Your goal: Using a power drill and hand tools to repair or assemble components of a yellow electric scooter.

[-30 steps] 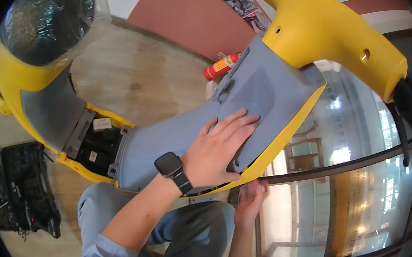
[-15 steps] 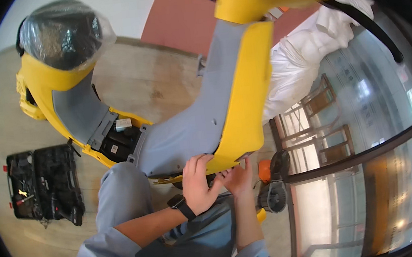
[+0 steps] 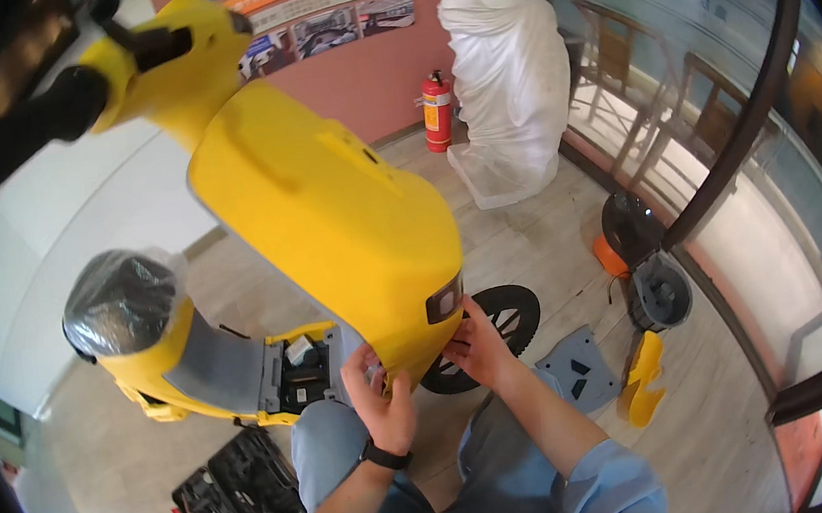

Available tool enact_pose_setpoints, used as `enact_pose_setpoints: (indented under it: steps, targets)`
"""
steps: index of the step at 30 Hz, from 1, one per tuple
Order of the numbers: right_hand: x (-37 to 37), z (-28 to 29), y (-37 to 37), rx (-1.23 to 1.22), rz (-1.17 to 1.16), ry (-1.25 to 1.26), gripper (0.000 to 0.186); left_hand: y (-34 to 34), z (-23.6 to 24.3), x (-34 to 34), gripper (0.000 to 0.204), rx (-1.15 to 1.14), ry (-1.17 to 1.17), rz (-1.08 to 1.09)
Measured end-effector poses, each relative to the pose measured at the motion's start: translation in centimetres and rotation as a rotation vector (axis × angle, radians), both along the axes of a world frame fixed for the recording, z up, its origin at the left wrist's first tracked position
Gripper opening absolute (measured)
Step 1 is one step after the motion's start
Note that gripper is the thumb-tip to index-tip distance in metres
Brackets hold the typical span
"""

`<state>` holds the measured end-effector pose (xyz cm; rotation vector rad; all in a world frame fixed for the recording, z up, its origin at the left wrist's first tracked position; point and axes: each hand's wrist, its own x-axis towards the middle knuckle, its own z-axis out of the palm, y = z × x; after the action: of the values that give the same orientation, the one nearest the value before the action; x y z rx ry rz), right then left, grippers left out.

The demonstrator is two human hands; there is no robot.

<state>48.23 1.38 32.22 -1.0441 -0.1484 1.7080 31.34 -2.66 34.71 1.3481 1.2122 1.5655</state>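
In front of me stands a yellow and grey electric scooter, its yellow front panel (image 3: 346, 213) tilted above my knees. My left hand (image 3: 382, 410), with a black watch on the wrist, grips the panel's lower left edge between thumb and curled fingers. My right hand (image 3: 485, 344) is closed round the panel's lower right edge, just below the dark headlight (image 3: 446, 299); its fingertips are partly hidden. A black front wheel (image 3: 506, 322) shows behind the right hand. To the left are the scooter's opened floor compartment (image 3: 308, 367) and the plastic-wrapped seat (image 3: 125, 301).
An open black tool case (image 3: 238, 500) lies on the floor at left. At right lie a grey panel (image 3: 588, 368), a yellow curved part (image 3: 643, 382), a dark grey bucket-like part (image 3: 660, 290) and an orange object (image 3: 609, 256). A fire extinguisher (image 3: 437, 113) and wrapped statue (image 3: 507, 76) stand behind.
My view has swung rightward and now shows the scooter's front and the loose parts on the floor. My hands have moved apart, to the two sides of the front panel's lower end.
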Motion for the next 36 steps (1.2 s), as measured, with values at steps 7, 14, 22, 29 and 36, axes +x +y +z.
enact_pose_setpoints:
  steps: [7, 14, 22, 29, 36]
  targets:
    - [-0.6, -0.7, -1.6, 0.227, 0.1, -0.197, 0.049, 0.4, -0.3, -0.7, 0.043, -0.063, -0.05, -0.019]
    - [0.1, -2.0, -0.3, 0.198, 0.212, -0.59, 0.064, 1.1, -0.1, -1.3, 0.032, -0.067, 0.031, -0.02]
    - [0.8, -1.0, -0.7, 0.268, 0.136, -0.323, 0.06, 0.6, 0.8, 0.9, 0.027, -0.063, 0.01, 0.045]
    - [1.3, -1.0, -0.3, 0.264, 0.15, -0.187, 0.057, 1.7, 0.8, 0.9, 0.02, -0.076, 0.013, 0.093]
    - [1.7, -0.2, -0.7, 0.217, 0.131, -0.171, 0.05, 1.7, 0.4, 1.0, 0.02, -0.034, 0.105, 0.103]
